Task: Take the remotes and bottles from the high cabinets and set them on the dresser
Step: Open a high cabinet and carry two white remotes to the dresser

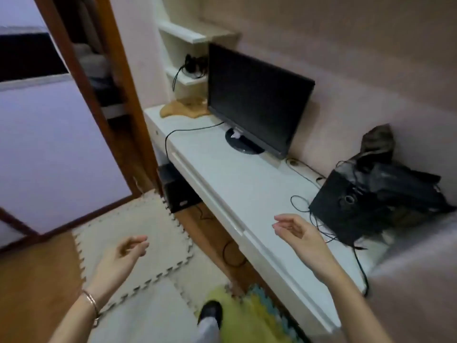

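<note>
A view from a head-worn camera looks down at two bare hands held out before a long white dresser [247,184] that runs from the far left corner of the room toward the near right; no remotes or bottles can be seen anywhere, and no high cabinets are in view. The left hand [123,253] hangs over the pale foam floor mats [138,243], clear of the dresser, its fingers loosely curled and parted, gripping nothing; a thin bracelet [91,300] circles that wrist. The right hand [299,233] hovers above the dresser's near front edge, fingers half curled with thumb and forefinger close together, and it too carries nothing. On the dresser top, toward the far end, a dark monitor [257,97] stands on its round base near the back edge; a wooden board [183,108] lies at the far left corner. At the right end sits a black box [341,209] with loose black cables [306,209] trailing across the top and over the front edge; a dark crumpled bag [395,179] lies against it. White shelves [183,35] rise behind the monitor; a wooden door frame [81,78] stands at the left. A dark slipper [210,313] shows at the bottom edge, on a green mat [235,318].
</note>
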A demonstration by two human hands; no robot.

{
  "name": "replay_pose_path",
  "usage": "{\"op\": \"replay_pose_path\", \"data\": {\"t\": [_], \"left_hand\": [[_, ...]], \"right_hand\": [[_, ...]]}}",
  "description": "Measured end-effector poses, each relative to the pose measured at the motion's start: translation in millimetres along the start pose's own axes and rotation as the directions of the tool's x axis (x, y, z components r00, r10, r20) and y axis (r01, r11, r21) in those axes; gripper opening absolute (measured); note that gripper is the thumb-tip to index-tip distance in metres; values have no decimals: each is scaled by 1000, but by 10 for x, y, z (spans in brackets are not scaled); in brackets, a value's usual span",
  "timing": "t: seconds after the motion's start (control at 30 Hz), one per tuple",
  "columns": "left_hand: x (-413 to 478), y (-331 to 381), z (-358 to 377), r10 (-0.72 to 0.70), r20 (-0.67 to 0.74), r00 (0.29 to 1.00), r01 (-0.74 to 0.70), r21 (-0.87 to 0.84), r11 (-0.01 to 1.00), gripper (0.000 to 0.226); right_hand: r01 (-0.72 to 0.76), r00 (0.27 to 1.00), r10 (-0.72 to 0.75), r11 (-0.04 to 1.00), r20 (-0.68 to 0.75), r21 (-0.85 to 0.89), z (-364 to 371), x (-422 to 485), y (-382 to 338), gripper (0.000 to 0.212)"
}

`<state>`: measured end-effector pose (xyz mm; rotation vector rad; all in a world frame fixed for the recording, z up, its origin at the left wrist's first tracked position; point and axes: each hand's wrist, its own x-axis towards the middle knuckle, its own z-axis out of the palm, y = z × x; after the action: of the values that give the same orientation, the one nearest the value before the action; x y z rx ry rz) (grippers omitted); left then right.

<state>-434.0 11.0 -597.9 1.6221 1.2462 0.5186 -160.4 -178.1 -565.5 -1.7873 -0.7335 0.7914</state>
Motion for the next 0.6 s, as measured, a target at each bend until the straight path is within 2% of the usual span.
{"op": "replay_pose_path", "data": {"t": [0.1, 0.2, 0.3, 0.4, 0.53, 0.6], "left_hand": [[-441, -800, -17, -254, -31, 967, 254, -16, 967, 16], [-809, -1503, -34, -422, -62, 904, 425, 40, 904, 17], [-1084, -2052, -75, -573, -76, 816, 578, 65, 813, 13], [-1162, -2352, -176, -689, -74, 721, 692, 25, 721, 14], [-870, -2551, -499, -796, -18, 605, 789, -119, 602, 25], [-637, -2623, -748, -826, -2, 563, 814, -169, 555, 28]], "right_hand": [[-205, 969, 212, 977, 128, -64, 389, -150, 587, 17], [-338, 901, 378, 919, 211, -202, 687, -300, 1086, 14], [-453, 818, 524, 841, 236, -295, 935, -383, 1448, 16], [-620, 683, 697, 711, 218, -332, 1192, -341, 1630, 20], [-740, 519, 838, 540, 170, -400, 1623, -44, 1642, 22], [-756, 484, 860, 504, 162, -419, 1906, 167, 1538, 15]]}}
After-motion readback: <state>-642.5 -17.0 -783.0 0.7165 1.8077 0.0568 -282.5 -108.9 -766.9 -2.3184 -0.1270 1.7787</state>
